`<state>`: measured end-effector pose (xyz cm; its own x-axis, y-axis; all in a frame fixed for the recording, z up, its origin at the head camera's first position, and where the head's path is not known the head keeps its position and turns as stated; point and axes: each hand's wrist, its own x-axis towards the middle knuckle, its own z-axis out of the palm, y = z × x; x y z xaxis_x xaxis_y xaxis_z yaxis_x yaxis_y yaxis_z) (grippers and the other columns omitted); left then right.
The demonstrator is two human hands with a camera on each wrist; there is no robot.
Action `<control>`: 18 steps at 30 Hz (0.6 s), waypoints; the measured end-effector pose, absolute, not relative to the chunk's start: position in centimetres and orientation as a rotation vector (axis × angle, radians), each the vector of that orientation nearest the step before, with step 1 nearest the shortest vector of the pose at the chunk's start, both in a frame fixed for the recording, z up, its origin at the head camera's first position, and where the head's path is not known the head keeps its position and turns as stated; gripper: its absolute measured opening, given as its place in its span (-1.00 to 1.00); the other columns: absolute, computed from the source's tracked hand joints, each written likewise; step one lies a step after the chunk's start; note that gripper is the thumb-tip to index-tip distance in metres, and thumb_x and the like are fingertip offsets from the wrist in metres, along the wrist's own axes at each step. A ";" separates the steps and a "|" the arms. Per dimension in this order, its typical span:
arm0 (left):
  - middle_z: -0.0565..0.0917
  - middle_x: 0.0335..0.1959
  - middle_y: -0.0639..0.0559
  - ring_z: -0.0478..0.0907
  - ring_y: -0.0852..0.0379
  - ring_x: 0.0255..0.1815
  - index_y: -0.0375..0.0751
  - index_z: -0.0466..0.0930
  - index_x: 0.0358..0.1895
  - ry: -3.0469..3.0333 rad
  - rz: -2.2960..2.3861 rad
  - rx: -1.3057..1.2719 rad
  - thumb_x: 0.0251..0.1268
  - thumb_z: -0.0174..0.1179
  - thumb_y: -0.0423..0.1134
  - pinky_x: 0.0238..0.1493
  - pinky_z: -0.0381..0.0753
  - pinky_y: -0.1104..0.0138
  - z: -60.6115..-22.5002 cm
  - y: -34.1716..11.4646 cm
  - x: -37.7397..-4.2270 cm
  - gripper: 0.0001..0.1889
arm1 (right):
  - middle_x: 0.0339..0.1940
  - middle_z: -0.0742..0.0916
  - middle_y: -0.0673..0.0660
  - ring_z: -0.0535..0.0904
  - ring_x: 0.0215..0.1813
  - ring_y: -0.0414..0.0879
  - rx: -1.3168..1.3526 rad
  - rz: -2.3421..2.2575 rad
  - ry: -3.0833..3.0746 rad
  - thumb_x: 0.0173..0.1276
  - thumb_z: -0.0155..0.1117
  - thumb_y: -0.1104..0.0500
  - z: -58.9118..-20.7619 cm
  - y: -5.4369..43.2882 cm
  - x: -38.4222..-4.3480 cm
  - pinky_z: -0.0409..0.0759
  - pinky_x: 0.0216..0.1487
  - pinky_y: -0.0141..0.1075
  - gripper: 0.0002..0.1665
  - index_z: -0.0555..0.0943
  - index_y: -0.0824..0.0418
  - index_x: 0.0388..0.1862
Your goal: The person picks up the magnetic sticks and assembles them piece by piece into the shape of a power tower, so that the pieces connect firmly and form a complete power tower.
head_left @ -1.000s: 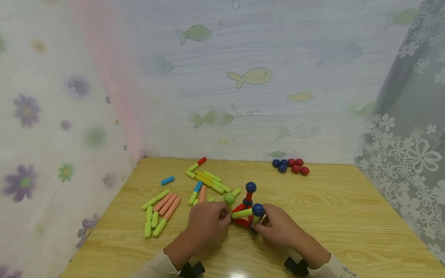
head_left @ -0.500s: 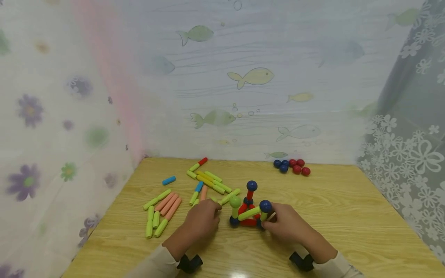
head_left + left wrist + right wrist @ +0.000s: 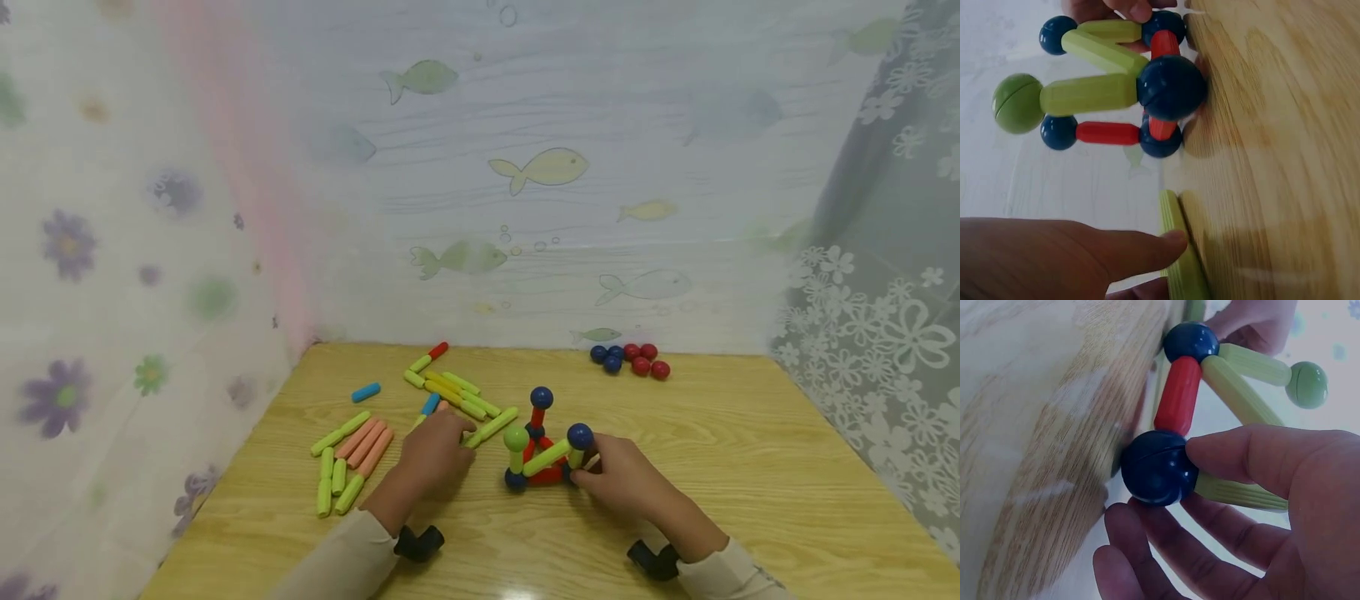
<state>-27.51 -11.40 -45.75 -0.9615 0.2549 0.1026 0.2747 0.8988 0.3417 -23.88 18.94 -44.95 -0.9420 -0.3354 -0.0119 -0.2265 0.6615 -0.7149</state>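
Observation:
A magnetic stick-and-ball frame stands on the table, its base made of red rods (image 3: 545,476) and blue balls. One red upright (image 3: 537,419) and two light green ones rise from it, topped by two blue balls and a green ball (image 3: 516,438). Slanting from the left base ball (image 3: 515,479) to the right top ball (image 3: 580,437) is a light green rod (image 3: 547,457). My right hand (image 3: 618,477) pinches the right base ball (image 3: 1159,467) between thumb and fingers. Left of the frame, my left hand (image 3: 438,450) pinches the near end of a loose light green rod (image 3: 1184,262).
Light green rods (image 3: 325,483), orange rods (image 3: 371,450), yellow rods (image 3: 442,385) and a blue rod (image 3: 366,392) lie on the left of the table. Several blue balls (image 3: 612,364) and red balls (image 3: 641,366) sit at the back right, before a fish-printed curtain (image 3: 540,250).
My left hand has left the frame's green-ball upright and moved left to the loose light green rod. The frame has shifted slightly right and turned, with my right hand still holding it.

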 end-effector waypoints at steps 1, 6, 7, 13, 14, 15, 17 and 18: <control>0.76 0.06 0.03 0.70 0.03 0.03 -0.02 0.75 0.18 -3.014 -0.516 -0.431 0.26 0.47 -0.17 -0.24 0.70 0.17 -45.8 -11.2 -27.6 -0.59 | -0.15 0.77 0.10 0.76 -0.15 -0.04 -0.461 -1.144 2.735 0.33 0.50 0.15 -45.0 18.9 -23.9 0.75 -0.16 -0.17 -0.68 0.66 0.19 0.01; 0.78 -0.09 0.08 0.72 0.07 -0.15 0.02 0.79 0.06 -3.030 -0.301 -0.425 0.25 0.49 -0.17 -0.34 0.71 0.17 -45.7 -10.4 -27.9 -0.69 | -0.14 0.77 0.09 0.76 -0.13 -0.04 -0.456 -1.145 2.733 0.34 0.50 0.14 -45.2 18.8 -24.0 0.76 -0.14 -0.15 -0.68 0.66 0.18 0.01; 0.79 -0.14 0.09 0.72 0.08 -0.21 0.03 0.81 0.01 -3.029 -0.276 -0.421 0.25 0.49 -0.18 -0.38 0.70 0.17 -45.7 -10.4 -27.9 -0.73 | -0.15 0.77 0.09 0.76 -0.13 -0.04 -0.449 -1.144 2.741 0.34 0.49 0.15 -45.3 18.8 -24.0 0.76 -0.14 -0.15 -0.69 0.66 0.17 0.01; 0.74 -0.32 0.09 0.66 0.14 -0.38 0.01 0.81 -0.12 -3.029 -0.233 -0.435 0.31 0.41 -0.26 -0.55 0.56 0.26 -45.5 -10.5 -27.5 -0.87 | -0.14 0.72 0.10 0.70 -0.14 -0.05 -0.295 -1.064 2.894 0.37 0.45 0.17 -45.0 18.7 -24.2 0.70 -0.16 -0.15 -0.64 0.58 0.21 0.07; 0.74 -0.33 0.08 0.66 0.13 -0.38 0.01 0.81 -0.12 -3.033 -0.227 -0.435 0.32 0.39 -0.27 -0.57 0.54 0.28 -45.4 -10.5 -27.4 -0.87 | -0.12 0.70 0.13 0.67 -0.14 -0.05 -0.259 -1.063 2.910 0.37 0.45 0.17 -44.9 18.6 -24.2 0.67 -0.17 -0.15 -0.58 0.54 0.25 0.11; 0.73 -0.33 0.08 0.65 0.12 -0.38 0.00 0.81 -0.12 -3.037 -0.225 -0.432 0.33 0.37 -0.29 -0.59 0.52 0.29 -45.4 -10.6 -27.4 -0.86 | -0.10 0.68 0.15 0.63 -0.16 -0.05 -0.224 -1.067 2.919 0.36 0.46 0.15 -44.8 18.5 -24.1 0.63 -0.18 -0.17 -0.50 0.50 0.30 0.17; 0.74 -0.30 0.07 0.66 0.11 -0.36 0.02 0.81 -0.09 -3.052 -0.240 -0.416 0.36 0.33 -0.31 -0.61 0.50 0.29 -45.3 -10.6 -27.3 -0.83 | -0.04 0.64 0.21 0.54 -0.20 -0.05 -0.166 -1.119 2.901 0.33 0.48 0.12 -44.6 18.2 -23.9 0.57 -0.21 -0.20 -0.28 0.39 0.38 0.33; 0.74 -0.30 0.07 0.66 0.10 -0.36 0.02 0.81 -0.07 -3.058 -0.259 -0.407 0.39 0.30 -0.31 -0.61 0.50 0.29 -45.2 -10.7 -27.3 -0.82 | 0.00 0.62 0.24 0.53 -0.23 -0.04 -0.139 -1.171 2.871 0.31 0.50 0.10 -44.5 18.0 -23.8 0.56 -0.21 -0.21 -0.15 0.31 0.40 0.42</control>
<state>-27.26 -10.68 -45.23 -0.9644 0.2559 0.0671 0.2635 0.9514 0.1591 -23.80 18.01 -44.50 -0.9952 -0.0976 -0.0017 -0.0686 0.7115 -0.6994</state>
